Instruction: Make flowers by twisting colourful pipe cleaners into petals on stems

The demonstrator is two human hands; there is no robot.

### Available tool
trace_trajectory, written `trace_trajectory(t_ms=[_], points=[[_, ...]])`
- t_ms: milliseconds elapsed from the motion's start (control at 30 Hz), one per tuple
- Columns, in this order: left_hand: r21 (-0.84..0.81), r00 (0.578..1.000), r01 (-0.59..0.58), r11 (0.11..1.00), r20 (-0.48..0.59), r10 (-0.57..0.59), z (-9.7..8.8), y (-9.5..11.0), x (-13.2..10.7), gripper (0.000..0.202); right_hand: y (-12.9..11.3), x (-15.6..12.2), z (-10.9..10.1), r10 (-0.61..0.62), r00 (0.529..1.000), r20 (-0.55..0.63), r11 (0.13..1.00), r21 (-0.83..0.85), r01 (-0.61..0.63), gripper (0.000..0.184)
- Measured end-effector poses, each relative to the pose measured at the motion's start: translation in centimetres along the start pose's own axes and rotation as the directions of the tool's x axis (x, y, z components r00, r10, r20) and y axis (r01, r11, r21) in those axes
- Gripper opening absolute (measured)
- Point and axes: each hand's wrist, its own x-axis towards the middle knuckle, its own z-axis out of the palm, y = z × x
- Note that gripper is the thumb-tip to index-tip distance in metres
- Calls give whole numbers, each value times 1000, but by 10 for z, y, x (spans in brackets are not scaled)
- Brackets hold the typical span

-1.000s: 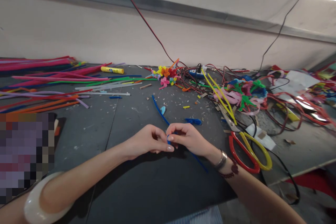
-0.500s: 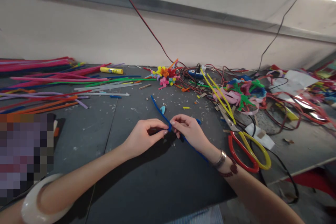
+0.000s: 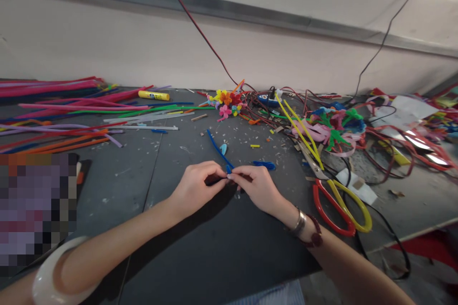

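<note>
A blue pipe cleaner (image 3: 219, 148) slants up and away from my fingertips, its near end bent into a small loop or fold. My left hand (image 3: 200, 182) pinches that bent part between thumb and forefinger. From the other side, my right hand (image 3: 255, 186) pinches the same spot, so the fingertips of both hands nearly meet. Just beyond my right hand lies a folded blue pipe cleaner piece (image 3: 264, 165) on the dark table (image 3: 214, 252). A small light-blue scrap (image 3: 223, 149) rests beside the held stem.
Loose pipe cleaners (image 3: 71, 107) spread across the left, near a yellow glue stick (image 3: 153, 96). Colourful flowers (image 3: 225, 100) stand at the back. To the right are scissors (image 3: 331, 195) with red and yellow handles, tangled cables (image 3: 388, 162) and a pipe-cleaner bundle (image 3: 332, 126).
My right hand has shifted slightly down and left, uncovering the folded blue piece behind it. The blue length that trailed under my right wrist no longer shows there.
</note>
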Motion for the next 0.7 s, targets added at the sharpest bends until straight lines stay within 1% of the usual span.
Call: trace_trajectory(t_ms=[100,200,267,333,467,533,633,700], points=[[62,999,-19,998,27,17,-2,-2,1,13,1,-1,1,-152,988,-9,974,-174,148,16],[96,999,-48,994,14,47,-5,-3,3,11,0,-1,-2,-225,974,28,937,-270,224,17],[106,996,-87,991,5,87,-7,-3,5,11,-1,0,-6,-237,970,60,922,-301,244,18],[110,991,-135,985,19,134,-9,-3,6,14,-3,1,-9,-242,965,97,914,-312,260,19],[115,987,-160,980,49,156,-10,-6,5,25,-5,2,-13,-224,958,177,914,-302,270,19],[108,978,-201,974,72,194,-10,-9,5,28,-5,1,-13,-210,955,210,917,-297,267,19],[104,950,-303,947,112,292,-10,-14,5,23,-5,0,-14,-191,950,246,921,-291,261,20],[109,944,-321,941,118,308,-10,-16,6,21,-5,0,-14,-186,949,256,922,-289,259,21]])
